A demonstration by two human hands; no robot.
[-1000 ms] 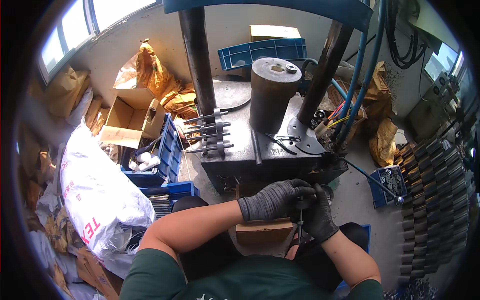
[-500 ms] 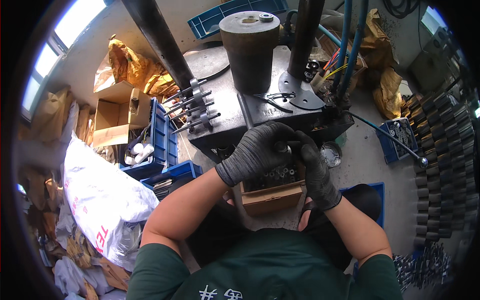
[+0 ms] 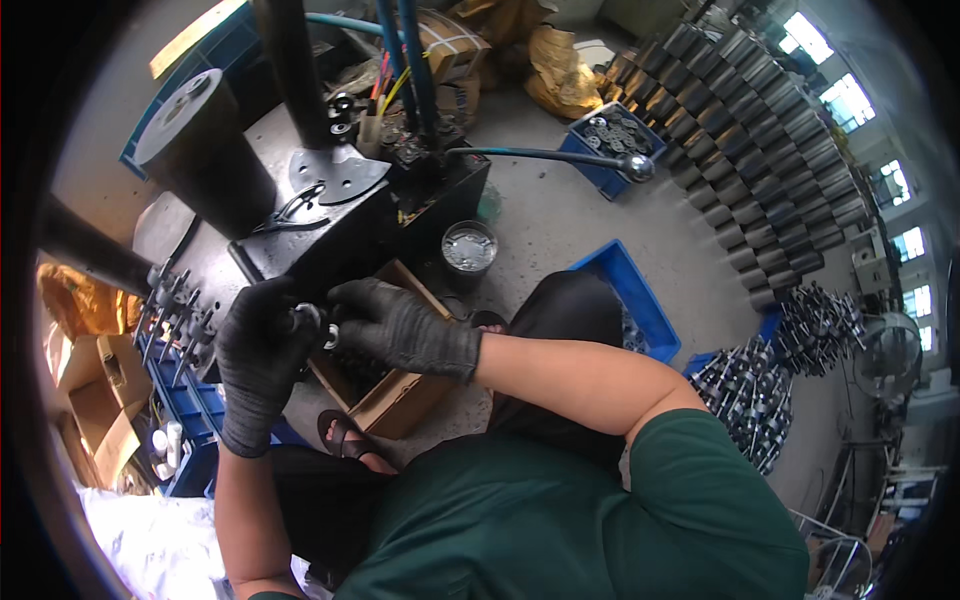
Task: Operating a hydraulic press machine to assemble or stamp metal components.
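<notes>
Black press machine (image 3: 330, 215) occupies the upper left of the frame, a dark cylinder (image 3: 200, 150) standing on its bed and a lever with a ball end (image 3: 560, 158) reaching toward upper centre. Rows of dark cylindrical parts (image 3: 760, 130) line the floor at upper right. Blue crate (image 3: 625, 290) sits right of centre, beside the person's knee. Open cardboard box (image 3: 385, 385) lies at centre-left, directly beneath both hands. Left hand (image 3: 262, 350), gloved, fingers closed around a small metal ring part (image 3: 308, 320). Right hand (image 3: 400, 325), gloved, fingers pinched onto the same part from the right. Small round tin (image 3: 468, 248) stands just above the box.
</notes>
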